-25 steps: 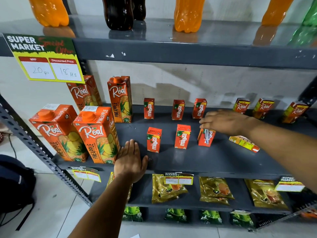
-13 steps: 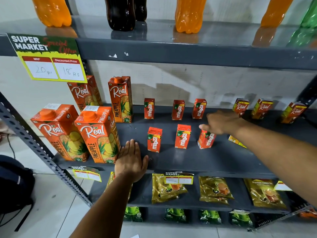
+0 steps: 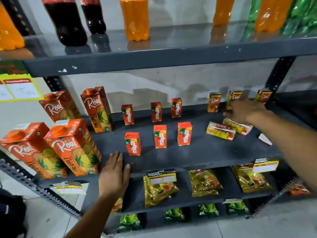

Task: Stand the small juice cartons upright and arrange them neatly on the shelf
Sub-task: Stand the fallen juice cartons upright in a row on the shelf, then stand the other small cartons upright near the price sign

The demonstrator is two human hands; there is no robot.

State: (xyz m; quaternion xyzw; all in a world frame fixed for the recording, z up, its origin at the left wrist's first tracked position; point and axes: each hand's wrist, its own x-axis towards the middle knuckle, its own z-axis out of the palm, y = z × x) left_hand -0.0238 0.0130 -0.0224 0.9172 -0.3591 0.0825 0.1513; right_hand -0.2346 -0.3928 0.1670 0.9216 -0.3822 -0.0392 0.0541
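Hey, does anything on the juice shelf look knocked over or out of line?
Yes. Two small cartons lie flat on the shelf beneath the right hand; the Maaza cartons stand upright in rows.

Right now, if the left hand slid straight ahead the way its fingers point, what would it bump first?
Probably the nearest small Maaza carton. The left hand lies flat on the shelf edge, fingers pointing back and slightly right, and that carton stands just ahead. It might just miss on the left; depth is unclear.
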